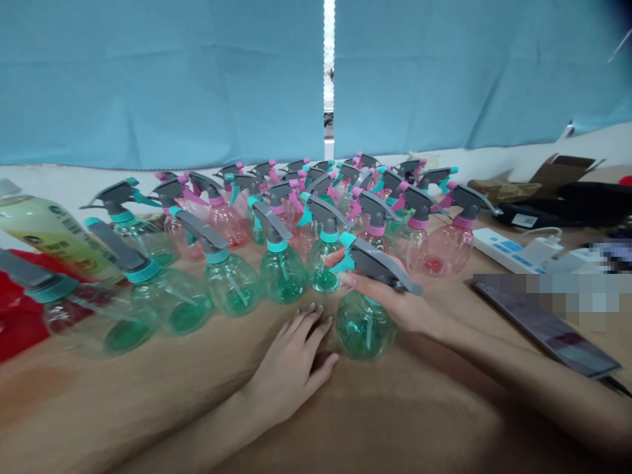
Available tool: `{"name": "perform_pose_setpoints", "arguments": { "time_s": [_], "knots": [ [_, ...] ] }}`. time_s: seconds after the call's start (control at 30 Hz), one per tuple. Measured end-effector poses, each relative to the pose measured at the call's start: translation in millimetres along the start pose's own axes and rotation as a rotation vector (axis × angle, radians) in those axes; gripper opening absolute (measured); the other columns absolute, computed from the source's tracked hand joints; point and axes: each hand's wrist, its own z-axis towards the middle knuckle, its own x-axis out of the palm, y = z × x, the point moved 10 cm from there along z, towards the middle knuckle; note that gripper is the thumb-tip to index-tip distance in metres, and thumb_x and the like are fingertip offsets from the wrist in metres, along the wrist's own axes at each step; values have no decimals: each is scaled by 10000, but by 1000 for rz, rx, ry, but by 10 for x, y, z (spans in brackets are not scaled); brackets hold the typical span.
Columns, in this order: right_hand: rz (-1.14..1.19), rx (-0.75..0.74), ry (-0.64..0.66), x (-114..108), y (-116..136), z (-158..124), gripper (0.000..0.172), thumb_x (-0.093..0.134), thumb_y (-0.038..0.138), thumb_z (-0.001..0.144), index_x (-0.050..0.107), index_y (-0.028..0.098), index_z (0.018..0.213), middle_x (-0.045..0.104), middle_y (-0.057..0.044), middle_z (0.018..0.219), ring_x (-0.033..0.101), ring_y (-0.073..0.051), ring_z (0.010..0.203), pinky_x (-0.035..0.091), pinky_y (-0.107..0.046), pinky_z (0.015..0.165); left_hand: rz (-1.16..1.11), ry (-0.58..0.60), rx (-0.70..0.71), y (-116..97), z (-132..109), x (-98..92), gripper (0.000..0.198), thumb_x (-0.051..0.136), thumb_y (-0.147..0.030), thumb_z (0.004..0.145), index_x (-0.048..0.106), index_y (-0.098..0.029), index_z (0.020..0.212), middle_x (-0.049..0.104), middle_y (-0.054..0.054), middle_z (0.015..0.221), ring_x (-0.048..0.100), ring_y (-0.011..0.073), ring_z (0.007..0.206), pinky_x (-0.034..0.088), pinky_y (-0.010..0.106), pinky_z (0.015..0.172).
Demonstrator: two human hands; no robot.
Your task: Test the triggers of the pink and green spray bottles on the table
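Observation:
My right hand [395, 299] is wrapped around the neck of a clear green spray bottle [365, 326] with a grey trigger head and teal collar, standing on the brown table [123, 408]. My left hand [293, 359] lies flat on the table just left of that bottle, fingers stretched out and holding nothing. Behind them stand several more spray bottles, green ones [281, 266] in front and pink ones [447, 247] further back.
A large yellowish bottle [47, 234] lies at the left above red cloth [17, 316]. At the right are a white power strip [518, 253], a dark flat device [548, 329] and black and brown packaging [557, 194]. A blue curtain [197, 72] hangs behind.

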Motion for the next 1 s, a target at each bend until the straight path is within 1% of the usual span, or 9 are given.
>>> {"name": "perform_pose_setpoints", "arguments": {
  "time_s": [0.07,0.17,0.27,0.37,0.5,0.6,0.73,0.9,1.0],
  "knots": [
    [-16,-1,-7,-10,11,1,228,614,393,844,625,248,1020,562,8,780,548,-159,733,448,-317,696,2,-5,-1,1,-3,-2,474,466,-385,957,460,-111,1344,440,158,1431,378,302,1332,362,493,1048],
    [-19,-14,-7,-14,21,1,221,606,385,853,627,256,1030,537,18,735,558,-167,764,450,-323,730,0,-3,0,-1,-5,-3,474,472,-386,955,461,-115,1345,444,153,1429,378,301,1332,363,490,1050],
    [-11,-19,0,-8,12,-2,215,598,390,859,621,267,1034,498,31,684,558,-166,758,450,-320,727,1,-5,2,-3,-4,-4,476,483,-382,951,470,-104,1337,444,165,1426,387,309,1325,366,493,1047],
    [-15,-22,4,-3,7,-5,197,596,388,862,622,271,1018,506,33,682,556,-161,742,447,-317,721,1,-15,4,-2,-3,-2,471,485,-381,951,472,-108,1335,442,163,1427,385,307,1326,363,495,1049],
    [1,-25,2,0,6,0,211,600,381,862,617,274,1044,532,29,698,568,-167,773,447,-322,734,-4,-17,12,-6,-5,6,461,482,-376,953,475,-110,1330,445,161,1427,382,304,1331,356,498,1055],
    [4,-35,-8,-11,16,0,217,607,384,854,623,269,1037,574,16,766,569,-163,760,452,-320,713,-1,-7,9,-6,-3,11,467,485,-372,952,472,-102,1333,442,167,1428,379,307,1331,361,502,1049],
    [-8,-29,-3,-10,12,-4,205,596,387,859,624,270,1026,549,27,689,569,-164,731,455,-319,695,-1,-3,7,-8,1,9,477,491,-371,949,463,-99,1340,442,168,1428,373,304,1334,364,496,1047],
    [-42,-48,-7,-16,48,3,190,600,388,857,622,259,995,570,15,779,565,-156,745,446,-312,697,-2,-18,15,-2,2,-2,460,473,-379,957,469,-114,1333,444,158,1429,388,302,1326,362,499,1047],
    [-76,-71,-13,-22,92,6,161,581,409,869,616,263,928,544,22,745,545,-144,703,423,-294,660,0,-16,15,1,-1,-2,465,478,-380,955,468,-111,1334,452,160,1421,391,301,1323,360,491,1050]
  ]
}}
